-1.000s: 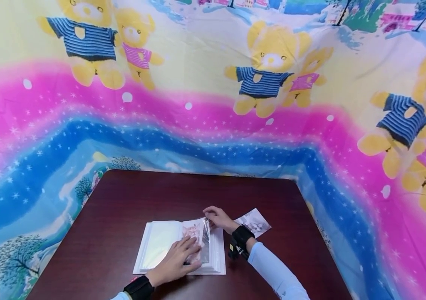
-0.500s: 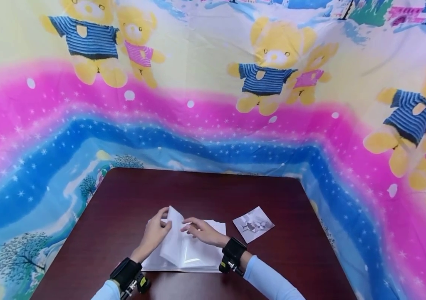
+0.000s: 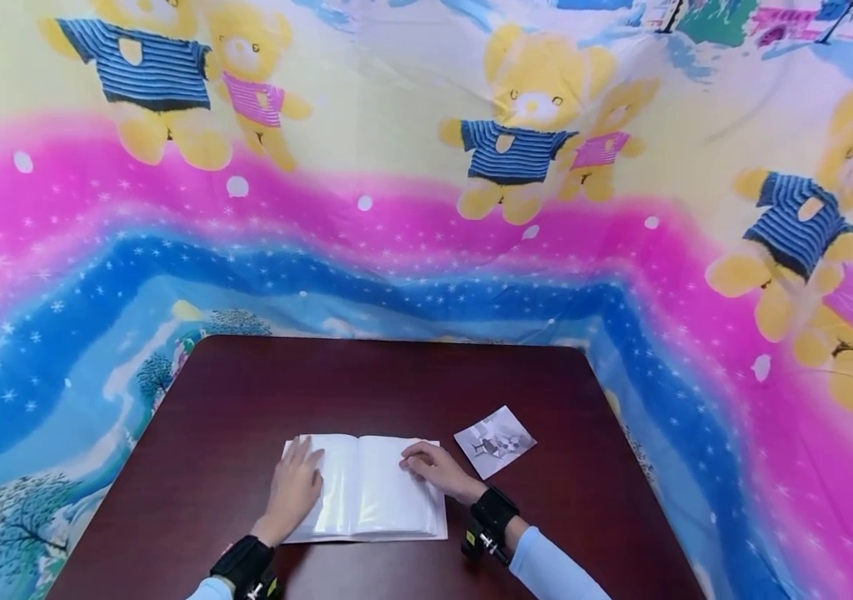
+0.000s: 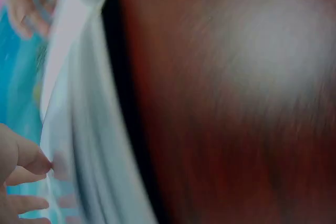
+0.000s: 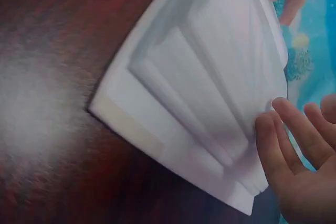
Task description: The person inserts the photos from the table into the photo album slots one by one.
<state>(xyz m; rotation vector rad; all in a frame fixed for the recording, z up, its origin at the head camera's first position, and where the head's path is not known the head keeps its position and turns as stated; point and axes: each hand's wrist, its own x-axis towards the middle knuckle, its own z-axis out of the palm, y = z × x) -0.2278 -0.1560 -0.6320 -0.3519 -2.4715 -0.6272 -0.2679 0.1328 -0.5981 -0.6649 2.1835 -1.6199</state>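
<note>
A white photo album (image 3: 392,492) lies spread on the table, both visible pages blank behind glossy clear sleeves. On its left page rests my left hand (image 3: 295,483), fingers stretched toward the far edge. In the left wrist view the thumb of the left hand (image 4: 21,163) touches the page edge. My right hand (image 3: 437,471) is over the upper right part of the right page, its fingers loosely bent. From the right wrist, the fingertips of the right hand (image 5: 299,166) touch or nearly touch the sheets, with nothing gripped. Beside that hand lies a loose printed photo (image 3: 496,442).
The dark reddish-brown table (image 3: 366,383) has rounded far corners. Behind and around it hangs a curtain (image 3: 396,225) printed with bears. Black camera straps (image 3: 246,565) sit on both wrists.
The page with the pink picture has been turned over to the left, and blank pages now show. My left hand moved from lifting that leaf to lying on the left page; my right hand moved right.
</note>
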